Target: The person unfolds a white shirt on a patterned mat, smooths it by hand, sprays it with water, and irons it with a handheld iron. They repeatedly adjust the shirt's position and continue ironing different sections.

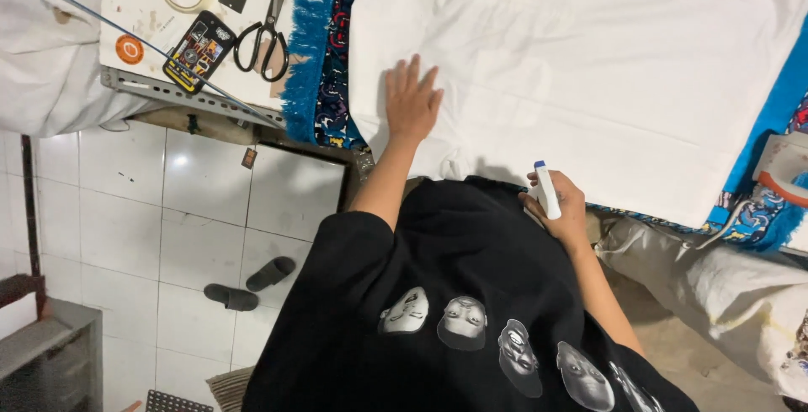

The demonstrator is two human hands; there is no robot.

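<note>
Across the surface: white cloth (589,67) spread flat, left hand (411,102) open, pressing its near edge. Right hand (562,208), grip closed round spray bottle (546,188) near the waist. Risk: overspray reaching scissors (263,35), phone (199,50).

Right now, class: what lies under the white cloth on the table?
A blue patterned rug with a fringe shows past the white cloth edges. The left hand presses flat on the cloth. What lies beneath the cloth's middle is hidden.
</note>
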